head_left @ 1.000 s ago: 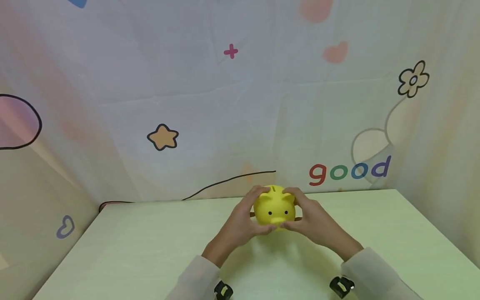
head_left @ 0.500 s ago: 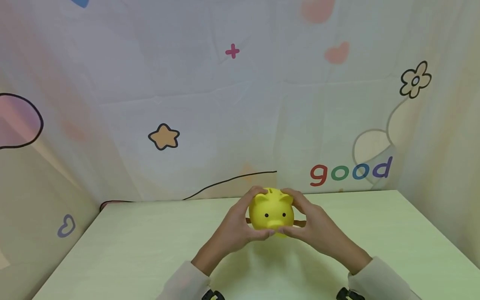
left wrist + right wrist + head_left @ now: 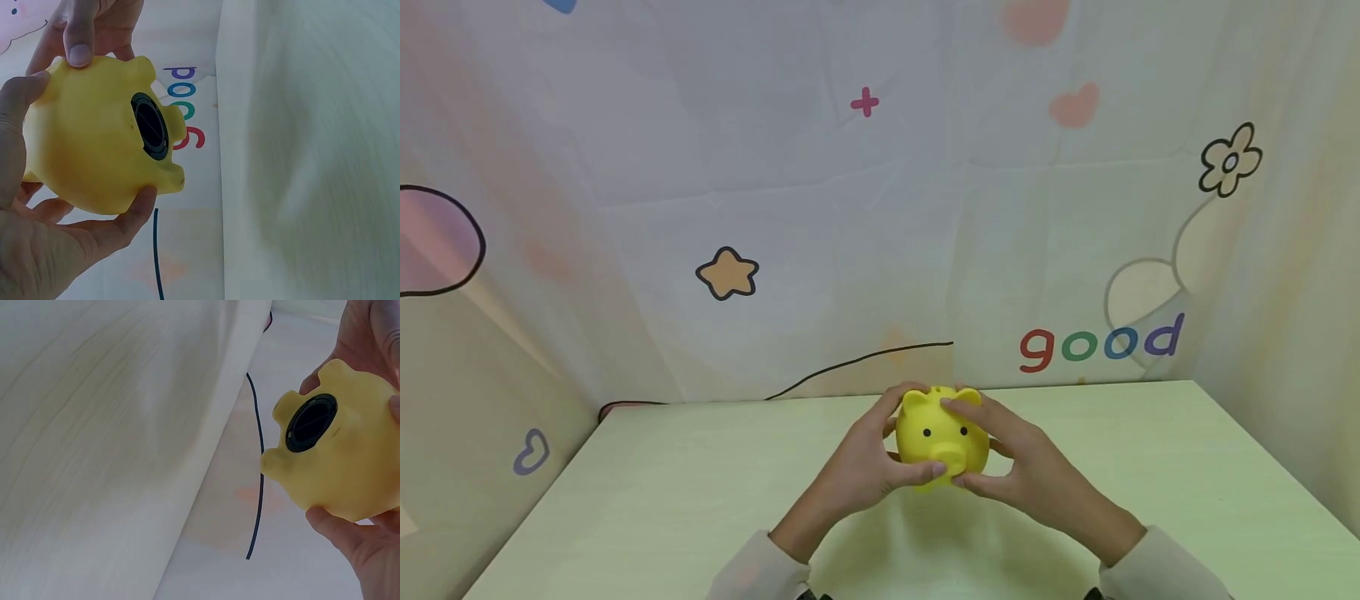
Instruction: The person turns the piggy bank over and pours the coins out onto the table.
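A round yellow piggy bank [image 3: 943, 437] is held up over the table between both hands, its snout and dot eyes toward the head camera and its coin slot on top. My left hand [image 3: 868, 458] grips its left side, thumb by the snout and fingers behind the ear. On the other side my right hand [image 3: 1037, 467] grips it, with the thumb low under the snout and a finger across the forehead beside the ear. Both wrist views show the underside: short feet and a round black plug [image 3: 150, 127]. The bank's back is hidden in the head view.
The pale wood-grain table [image 3: 647, 492] spreads out below the hands. Behind it hangs a printed curtain [image 3: 820, 233] with a star, a flower and the word "good"; it also borders both sides.
Both hands have brought the piggy bank slightly lower, closer and to the left. It has turned a little, and a right finger has shifted from beside the ear onto the forehead.
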Demonstrator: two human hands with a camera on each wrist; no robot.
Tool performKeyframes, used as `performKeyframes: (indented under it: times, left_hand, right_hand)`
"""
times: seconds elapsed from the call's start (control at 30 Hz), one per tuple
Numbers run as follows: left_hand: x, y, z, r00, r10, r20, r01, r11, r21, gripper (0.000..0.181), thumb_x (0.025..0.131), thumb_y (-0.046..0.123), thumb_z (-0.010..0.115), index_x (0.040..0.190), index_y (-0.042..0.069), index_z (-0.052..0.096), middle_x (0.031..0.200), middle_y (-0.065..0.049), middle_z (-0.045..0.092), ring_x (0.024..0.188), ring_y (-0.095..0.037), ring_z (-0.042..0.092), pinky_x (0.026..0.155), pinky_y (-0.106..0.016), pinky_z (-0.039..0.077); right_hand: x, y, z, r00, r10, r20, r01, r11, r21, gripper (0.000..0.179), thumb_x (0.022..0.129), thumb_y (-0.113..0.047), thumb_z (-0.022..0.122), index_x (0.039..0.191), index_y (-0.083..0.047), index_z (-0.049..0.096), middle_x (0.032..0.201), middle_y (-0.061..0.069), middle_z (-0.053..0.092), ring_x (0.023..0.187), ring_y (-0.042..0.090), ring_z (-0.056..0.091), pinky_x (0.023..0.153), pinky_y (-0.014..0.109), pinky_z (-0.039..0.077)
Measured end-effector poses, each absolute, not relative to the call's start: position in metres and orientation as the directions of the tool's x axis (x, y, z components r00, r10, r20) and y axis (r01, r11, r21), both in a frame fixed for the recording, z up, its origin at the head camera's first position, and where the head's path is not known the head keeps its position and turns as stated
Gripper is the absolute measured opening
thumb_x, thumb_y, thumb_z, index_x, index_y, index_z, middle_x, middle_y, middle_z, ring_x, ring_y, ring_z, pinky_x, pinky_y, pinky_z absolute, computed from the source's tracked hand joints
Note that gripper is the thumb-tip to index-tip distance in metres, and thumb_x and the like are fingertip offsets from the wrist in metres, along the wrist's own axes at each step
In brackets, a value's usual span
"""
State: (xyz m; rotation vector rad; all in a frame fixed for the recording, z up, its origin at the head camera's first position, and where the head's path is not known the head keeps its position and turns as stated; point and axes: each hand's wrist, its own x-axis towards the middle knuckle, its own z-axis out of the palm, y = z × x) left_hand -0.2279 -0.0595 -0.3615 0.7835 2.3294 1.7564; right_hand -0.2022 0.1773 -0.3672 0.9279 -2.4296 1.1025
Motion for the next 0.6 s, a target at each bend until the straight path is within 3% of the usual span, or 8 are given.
performKeyframes:
  times: [0.27,0.43,0.6]
  left_hand:
    - [-0.223,-0.062,-0.362,-0.857,0.470,0.214,0.332,0.186,0.925,0.083,0.086,0.022,0.088,0.152,0.039,0.041,0.158,0.010,0.045,0.142,-0.034,0.053,0.086,-0.031,0.064]
    - [-0.220,-0.065,-0.364,-0.836,0.480,0.266,0.416,0.237,0.878,0.098,0.087,0.021,0.087,0.161,0.043,0.027,0.165,0.010,0.038,0.150,-0.035,0.045,0.094,-0.030,0.060]
    - [-0.219,-0.066,-0.366,-0.791,0.518,0.324,0.509,0.266,0.819,0.100,0.085,0.014,0.088,0.161,0.045,0.031,0.166,0.009,0.037,0.141,-0.025,0.053,0.094,-0.029,0.059]
  right_hand:
    - [-0.203,0.175,-0.365,-0.712,-0.418,0.564,-0.699,0.498,-0.513,0.081,0.078,-0.009,0.092,0.149,-0.025,0.056,0.156,0.009,0.053,0.130,0.036,0.061,0.091,0.050,0.063]
    - [-0.201,0.172,-0.359,-0.742,-0.385,0.550,-0.669,0.479,-0.568,0.075,0.082,-0.013,0.090,0.149,-0.024,0.057,0.150,0.011,0.058,0.130,0.040,0.061,0.088,0.056,0.063]
    - [-0.199,0.171,-0.355,-0.774,-0.343,0.532,-0.632,0.450,-0.631,0.065,0.089,-0.019,0.086,0.147,-0.022,0.059,0.145,0.013,0.062,0.123,0.038,0.064,0.086,0.052,0.064]
